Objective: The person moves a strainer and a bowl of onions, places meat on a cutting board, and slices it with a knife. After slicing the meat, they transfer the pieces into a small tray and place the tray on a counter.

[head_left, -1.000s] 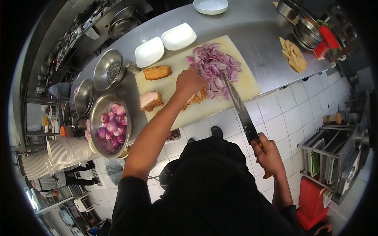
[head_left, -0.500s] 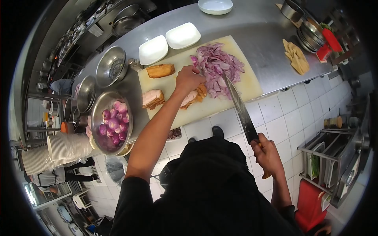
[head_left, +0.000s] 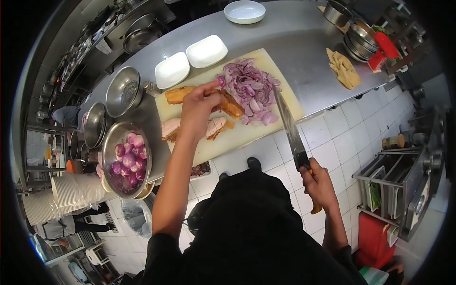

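My left hand (head_left: 197,108) is raised over a pale cutting board (head_left: 237,138), fingers closed on one end of a browned strip of meat (head_left: 231,105). My right hand (head_left: 317,187) grips the wooden handle of a long kitchen knife (head_left: 289,128); its blade points away over the board's near right edge. Sliced red onion (head_left: 248,88) is heaped at the board's far right. Two pale cut pieces of meat (head_left: 216,126) (head_left: 168,128) lie near the front of the board. Another browned block (head_left: 173,94) lies behind my hand, partly hidden.
A steel bowl of peeled red onions (head_left: 126,159) sits left of the board, with empty steel bowls (head_left: 122,90) beyond. Two white dishes (head_left: 172,70) stand behind the board. Fried strips (head_left: 342,69) and stacked bowls (head_left: 361,38) lie far right. Stacked plates (head_left: 71,190) and another person (head_left: 61,223) are lower left.
My left hand has lifted off the board and moved left, bringing up the browned strip of meat. The knife has stayed near the board's right edge.
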A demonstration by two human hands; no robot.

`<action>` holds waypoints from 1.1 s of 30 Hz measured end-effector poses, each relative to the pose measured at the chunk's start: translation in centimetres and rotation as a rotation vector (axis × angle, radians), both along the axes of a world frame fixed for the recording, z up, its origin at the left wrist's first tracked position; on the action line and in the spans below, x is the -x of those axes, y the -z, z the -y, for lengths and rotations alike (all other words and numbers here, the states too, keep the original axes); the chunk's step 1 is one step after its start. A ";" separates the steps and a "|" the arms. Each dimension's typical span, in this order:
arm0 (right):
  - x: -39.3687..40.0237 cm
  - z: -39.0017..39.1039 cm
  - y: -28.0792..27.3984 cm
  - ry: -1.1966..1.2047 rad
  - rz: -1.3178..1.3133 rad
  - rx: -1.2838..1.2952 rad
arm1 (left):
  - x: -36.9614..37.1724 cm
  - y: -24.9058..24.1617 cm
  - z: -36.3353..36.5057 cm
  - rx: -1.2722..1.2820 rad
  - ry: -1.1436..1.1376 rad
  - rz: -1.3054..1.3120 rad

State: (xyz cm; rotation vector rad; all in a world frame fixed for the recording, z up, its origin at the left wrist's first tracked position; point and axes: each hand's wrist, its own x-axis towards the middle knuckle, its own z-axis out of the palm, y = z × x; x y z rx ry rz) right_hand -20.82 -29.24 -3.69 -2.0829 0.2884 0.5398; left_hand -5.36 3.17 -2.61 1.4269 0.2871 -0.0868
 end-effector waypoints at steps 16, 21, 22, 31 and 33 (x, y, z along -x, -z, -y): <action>-1.1 -4.6 -1.6 -0.532 0.001 0.167 | 16.8 10.9 -4.3 -0.403 -0.622 0.288; -0.3 -7.5 -3.0 -0.628 0.005 0.219 | 17.8 12.2 -5.9 -0.665 -0.511 0.256; 0.0 -8.1 -3.3 -0.642 -0.001 0.230 | 18.0 11.9 -6.3 -0.769 -0.476 0.291; 4.5 -12.5 -4.9 -0.621 0.041 0.361 | 18.4 12.0 -8.1 -0.674 -0.269 0.291; 5.7 -13.4 -5.6 -0.613 0.063 0.395 | 18.1 11.9 -8.4 -0.652 -0.236 0.274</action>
